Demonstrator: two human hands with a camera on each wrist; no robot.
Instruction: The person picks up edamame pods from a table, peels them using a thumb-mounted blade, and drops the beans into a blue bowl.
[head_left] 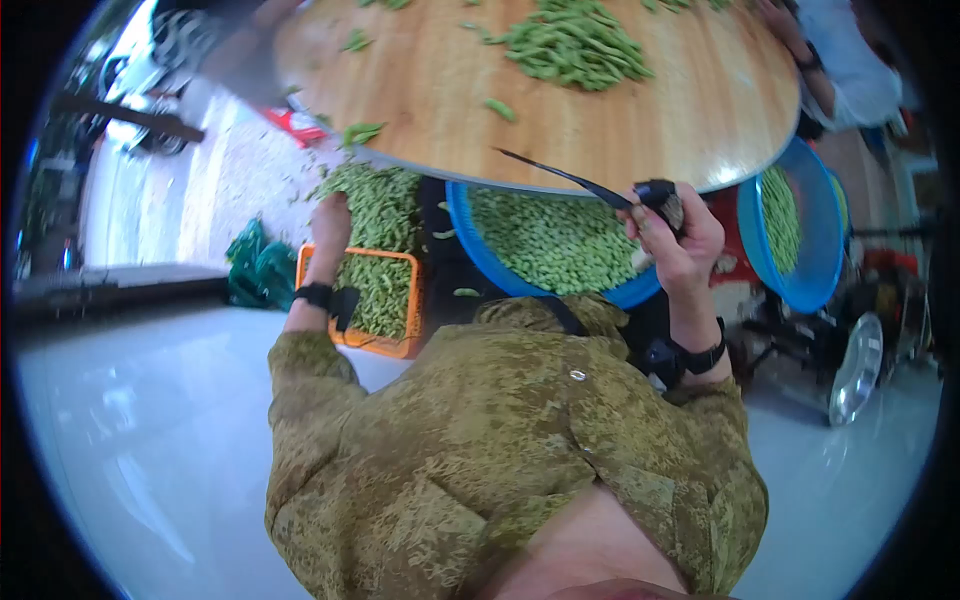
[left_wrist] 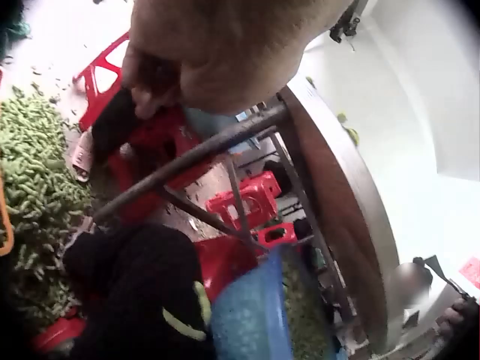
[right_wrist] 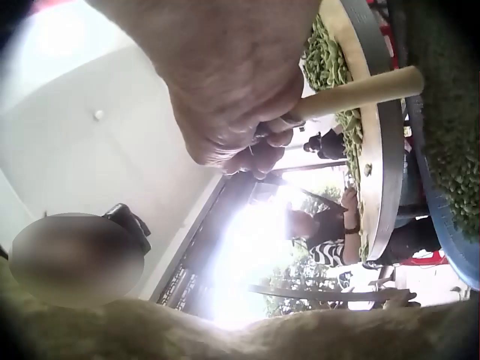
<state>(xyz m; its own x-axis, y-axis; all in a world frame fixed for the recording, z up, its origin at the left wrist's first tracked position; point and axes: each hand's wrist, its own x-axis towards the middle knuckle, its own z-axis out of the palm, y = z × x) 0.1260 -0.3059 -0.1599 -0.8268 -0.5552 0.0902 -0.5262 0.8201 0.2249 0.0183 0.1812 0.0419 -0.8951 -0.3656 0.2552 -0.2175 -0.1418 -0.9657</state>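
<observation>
My right hand point(head_left: 685, 240) grips a tool by its pale round wooden handle point(right_wrist: 364, 91); a long, thin, dark pointed part point(head_left: 565, 178) reaches left over the edge of the round wooden table point(head_left: 420, 110). Below it is a blue tub point(head_left: 457, 225) of green beans. My left hand point(head_left: 330, 222) hangs over a heap of green bean pods point(head_left: 385, 200), just beyond an orange crate point(head_left: 412, 310) of pods. In the left wrist view its fingers point(left_wrist: 146, 101) hang loosely curled, and nothing shows in them.
A pile of pods point(head_left: 580, 45) lies on the table. Blue basins point(head_left: 830, 260) stand at the right, near a metal bowl point(head_left: 856, 370). A green bag point(head_left: 258, 265) lies left of the crate. Red stools point(left_wrist: 247, 199) and dark table legs are beneath the table. Another person point(head_left: 850, 65) is across the table.
</observation>
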